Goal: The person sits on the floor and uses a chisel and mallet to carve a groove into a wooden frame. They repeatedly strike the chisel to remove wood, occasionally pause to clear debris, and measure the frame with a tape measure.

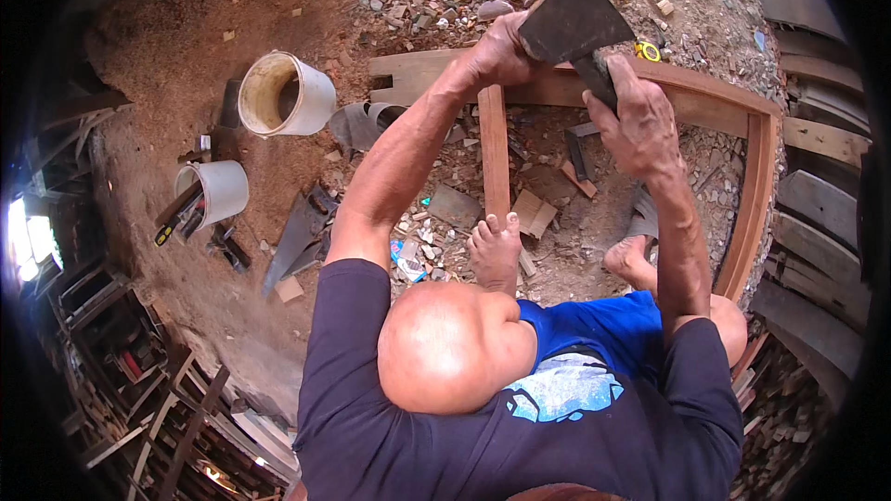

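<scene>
My right hand (636, 121) is closed round the handle of a hatchet (575, 23), its broad dark blade raised at the top middle. My left hand (506, 51) is closed just left of the blade, over the spot where a crosspiece meets the long rail of a wooden frame (761, 167). The blade hides its fingertips and whatever they grip. The frame lies on the ground before me. My bare left foot (495, 246) is at the near end of the crosspiece (493, 148).
Two white buckets (320, 102) (227, 190) stand at the left, the nearer one holding tools. A handsaw (297, 237) lies near them. A yellow tape measure (648, 52) sits beyond the frame; a dark metal square (580, 153) lies inside it. Curved boards (812, 139) line the right side.
</scene>
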A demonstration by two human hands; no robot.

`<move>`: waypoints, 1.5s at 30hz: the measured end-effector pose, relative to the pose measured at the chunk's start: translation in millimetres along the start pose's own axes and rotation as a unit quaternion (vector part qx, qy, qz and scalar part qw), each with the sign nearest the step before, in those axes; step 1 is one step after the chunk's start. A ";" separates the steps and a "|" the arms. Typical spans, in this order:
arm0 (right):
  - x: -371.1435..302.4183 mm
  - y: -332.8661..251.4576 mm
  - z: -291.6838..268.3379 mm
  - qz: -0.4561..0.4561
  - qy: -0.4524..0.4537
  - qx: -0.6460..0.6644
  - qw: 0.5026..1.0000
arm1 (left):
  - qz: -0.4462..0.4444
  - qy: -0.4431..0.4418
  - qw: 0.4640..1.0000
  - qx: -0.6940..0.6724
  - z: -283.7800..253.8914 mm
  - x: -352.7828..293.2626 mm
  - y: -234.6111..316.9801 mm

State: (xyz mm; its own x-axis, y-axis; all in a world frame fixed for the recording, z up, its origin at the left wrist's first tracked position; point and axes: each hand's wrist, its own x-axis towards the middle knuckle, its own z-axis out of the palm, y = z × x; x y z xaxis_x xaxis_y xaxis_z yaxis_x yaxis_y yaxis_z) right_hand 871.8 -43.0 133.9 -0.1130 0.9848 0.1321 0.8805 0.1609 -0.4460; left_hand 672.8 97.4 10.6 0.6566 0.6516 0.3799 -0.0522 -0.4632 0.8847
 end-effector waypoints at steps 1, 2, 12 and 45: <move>-1.9 0.2 0.4 0.003 0.006 0.035 0.999 | -0.027 0.015 0.999 -0.022 5.1 -5.7 0.0; -5.4 -3.2 -1.0 0.007 0.011 0.070 0.997 | -0.052 0.034 0.997 -0.042 7.8 -10.2 -0.4; -16.5 -33.6 -34.6 0.087 0.105 0.231 0.963 | -0.056 0.068 0.996 0.019 2.0 17.3 11.2; -22.0 -26.1 -38.9 0.088 0.156 0.314 0.932 | -0.086 0.076 0.993 0.025 -6.9 10.2 8.2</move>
State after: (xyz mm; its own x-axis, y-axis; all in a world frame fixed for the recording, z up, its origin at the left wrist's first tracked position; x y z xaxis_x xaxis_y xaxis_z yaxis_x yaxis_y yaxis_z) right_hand 869.2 -71.5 177.0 0.2346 0.9480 0.2153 0.4178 0.1017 -0.9028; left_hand 673.9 104.5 23.6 0.5319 0.8044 0.2646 0.0911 -0.3650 0.9265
